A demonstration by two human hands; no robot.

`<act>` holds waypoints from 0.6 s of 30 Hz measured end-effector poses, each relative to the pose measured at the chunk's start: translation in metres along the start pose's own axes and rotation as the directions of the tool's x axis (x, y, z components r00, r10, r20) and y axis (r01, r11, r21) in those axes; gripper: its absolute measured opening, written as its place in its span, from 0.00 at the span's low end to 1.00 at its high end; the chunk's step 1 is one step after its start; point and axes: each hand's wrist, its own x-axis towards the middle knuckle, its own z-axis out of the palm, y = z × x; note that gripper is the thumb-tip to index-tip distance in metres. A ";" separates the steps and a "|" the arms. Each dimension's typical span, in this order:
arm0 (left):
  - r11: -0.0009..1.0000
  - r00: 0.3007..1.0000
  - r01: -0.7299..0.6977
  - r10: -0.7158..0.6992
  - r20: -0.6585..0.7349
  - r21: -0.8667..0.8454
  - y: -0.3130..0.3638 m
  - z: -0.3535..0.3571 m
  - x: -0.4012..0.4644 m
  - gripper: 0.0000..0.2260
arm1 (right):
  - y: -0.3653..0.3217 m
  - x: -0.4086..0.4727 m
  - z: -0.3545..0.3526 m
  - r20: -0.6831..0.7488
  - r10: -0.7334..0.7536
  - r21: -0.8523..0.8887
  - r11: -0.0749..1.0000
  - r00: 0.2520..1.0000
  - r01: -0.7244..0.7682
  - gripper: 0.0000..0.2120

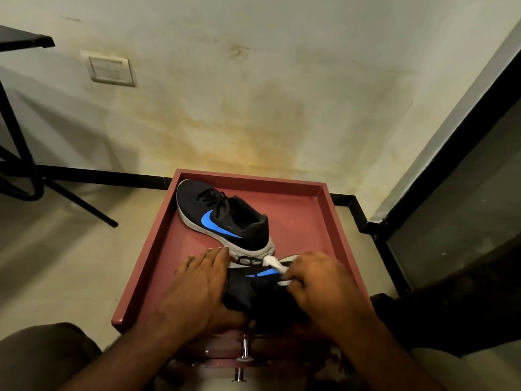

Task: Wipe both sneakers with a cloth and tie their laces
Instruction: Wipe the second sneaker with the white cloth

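Two dark sneakers with blue logos lie in a reddish-brown tray (pixel 318 210). The far sneaker (pixel 222 218) stands upright on its grey sole, toe to the back left, laces loose. The near sneaker (pixel 253 289) lies between my hands, mostly covered by them. My left hand (pixel 197 289) rests on its left side, fingers straight over the toe end and thumb under its near end. My right hand (pixel 318 283) grips a small white cloth (pixel 273 263) and presses it on the shoe's side by the blue logo.
The tray stands on a low stand with a metal bolt (pixel 245 351) at its near edge, close to a stained wall. Black metal furniture legs (pixel 70 198) stand on the tiled floor at left. A dark-framed door (pixel 451 193) is at right. My knees flank the tray.
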 end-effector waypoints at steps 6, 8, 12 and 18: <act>1.000 1.000 -0.014 0.014 -0.011 0.005 0.005 -0.006 0.011 0.52 | 0.015 -0.007 0.018 -0.145 0.113 -0.014 0.993 0.983 -0.116 0.11; 1.000 1.000 -0.019 0.019 -0.006 -0.016 0.004 -0.006 0.015 0.52 | 0.003 -0.006 0.037 -0.237 0.017 0.164 0.986 0.971 0.023 0.08; 0.998 0.999 -0.040 0.038 -0.030 -0.055 0.002 -0.002 0.014 0.54 | -0.008 -0.005 0.050 -0.275 -0.183 0.254 0.933 0.944 0.255 0.08; 0.998 0.998 -0.043 0.041 -0.047 -0.043 0.004 -0.008 0.009 0.52 | 0.041 0.005 0.032 -0.336 0.093 0.107 0.992 0.937 -0.061 0.05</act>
